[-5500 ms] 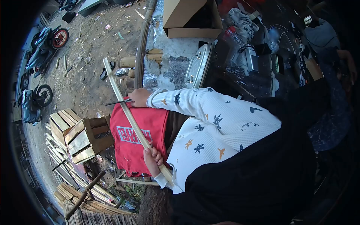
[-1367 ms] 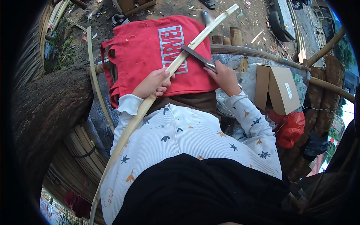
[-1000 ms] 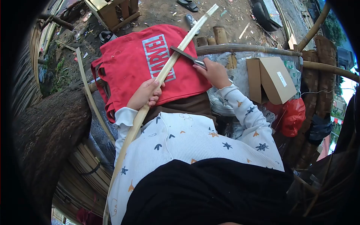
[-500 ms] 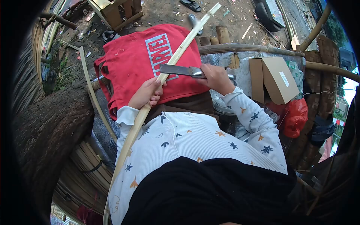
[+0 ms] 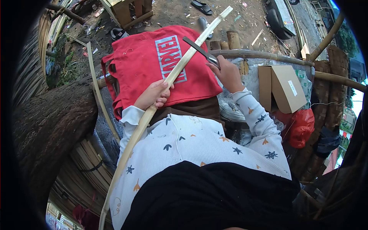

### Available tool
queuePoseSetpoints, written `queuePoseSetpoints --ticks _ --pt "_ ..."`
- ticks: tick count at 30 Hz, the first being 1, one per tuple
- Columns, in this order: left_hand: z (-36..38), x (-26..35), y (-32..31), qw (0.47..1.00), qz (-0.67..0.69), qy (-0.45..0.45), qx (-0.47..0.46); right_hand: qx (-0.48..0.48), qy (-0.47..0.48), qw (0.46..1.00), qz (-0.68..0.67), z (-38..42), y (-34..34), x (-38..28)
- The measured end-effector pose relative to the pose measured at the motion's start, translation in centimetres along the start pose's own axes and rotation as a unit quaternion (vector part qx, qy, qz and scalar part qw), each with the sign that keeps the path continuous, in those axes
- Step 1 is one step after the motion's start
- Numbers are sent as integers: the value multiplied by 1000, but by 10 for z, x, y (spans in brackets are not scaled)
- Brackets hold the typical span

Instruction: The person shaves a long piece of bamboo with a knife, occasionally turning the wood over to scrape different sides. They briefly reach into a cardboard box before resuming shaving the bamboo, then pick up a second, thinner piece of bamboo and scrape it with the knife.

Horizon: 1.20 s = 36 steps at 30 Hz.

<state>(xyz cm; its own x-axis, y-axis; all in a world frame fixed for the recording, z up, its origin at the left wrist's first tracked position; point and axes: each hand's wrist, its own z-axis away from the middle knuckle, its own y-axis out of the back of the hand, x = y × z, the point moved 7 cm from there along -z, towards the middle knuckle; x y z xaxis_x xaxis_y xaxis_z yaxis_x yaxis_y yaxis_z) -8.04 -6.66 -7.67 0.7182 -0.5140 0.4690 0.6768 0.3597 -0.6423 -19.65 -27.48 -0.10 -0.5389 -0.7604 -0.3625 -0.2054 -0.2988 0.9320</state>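
A long pale bamboo strip (image 5: 133,141) runs slantwise from beside my body up past the red bag. My left hand (image 5: 154,95) is closed around its middle. My right hand (image 5: 227,74) grips the handle of a knife (image 5: 196,48), partly hidden by the fingers. The dark, broad blade lies across the upper part of the strip, beyond my left hand. Under the strip, a red cloth bag (image 5: 132,73) with white-framed lettering is spread over my lap.
On the right stand an open cardboard box (image 5: 287,86) and a red plastic bag (image 5: 302,128). A bamboo rail (image 5: 260,54) runs behind them. At left are a thick dark trunk (image 5: 57,126) and bundled strips (image 5: 86,163). Sandals (image 5: 202,7) lie on the littered ground.
My right hand has pushed the knife up along the strip, away from my left hand, and the blade now slants more. My left hand keeps its hold. The view has shifted slightly.
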Motion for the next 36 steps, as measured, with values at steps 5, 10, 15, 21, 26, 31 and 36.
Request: queuePoseSetpoints --ticks 5,10,15,21,26,31,36 --pt "-6 1 4 1000 23 0 -19 -22 22 998 58 3 -35 30" --pt "-6 -3 8 996 76 13 -34 12 -4 999 -31 -1 -5 22" --pt "-13 0 13 959 261 17 -114 -42 196 980 8 18 -13 -34" --pt "-13 1 8 881 432 23 -194 9 187 974 -126 17 3 -61" --pt "-6 3 -5 833 497 22 -242 -67 -72 995 1 -7 -34 22" --pt "-9 -3 -8 818 514 5 -259 34 155 980 -118 12 -4 -33" --pt "-13 0 -6 827 498 5 -262 32 -16 999 -40 -6 -35 27"
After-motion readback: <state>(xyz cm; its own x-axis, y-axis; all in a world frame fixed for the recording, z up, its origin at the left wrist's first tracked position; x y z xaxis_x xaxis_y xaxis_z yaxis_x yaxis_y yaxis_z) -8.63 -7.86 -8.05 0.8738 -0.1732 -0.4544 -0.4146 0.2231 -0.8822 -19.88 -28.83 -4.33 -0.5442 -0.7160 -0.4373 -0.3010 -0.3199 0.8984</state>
